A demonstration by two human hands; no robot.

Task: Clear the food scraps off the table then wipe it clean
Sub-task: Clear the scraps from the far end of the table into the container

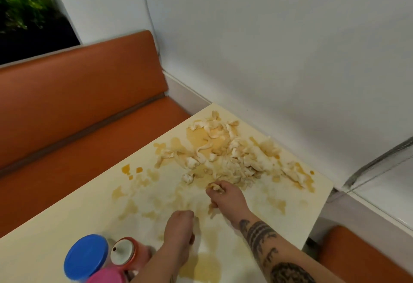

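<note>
Tattooed forearm [266, 242] comes in from bottom right, closest to cam. White wall [279, 36] fills the top right. Orange bench [78, 95] runs along the left, w/ a 2nd orange seat [357, 258] at lower right. Cream table [67, 218] spans the bottom, its far corner up against the wall.

Food scraps [234, 155]: pale shredded pile spread over the table's far corner, reaching approx to the right edge. Yellow-brown smears [202, 269] & wet patches cover the top btwn pile and near edge.

R hand [228, 195] sits at the pile's near edge, fingers curled round a clump of scraps, more bits hanging below the palm. L hand [178, 231] is nearer, just beside it, knuckles up, fingers bent down toward the tabletop. It's blurred, so can't tell if it holds anything.

Bottom left, 3 containers bunched together on the table: blue lid [86, 256], red-rimmed white cap [123, 251], pink lid [105, 277].
</note>
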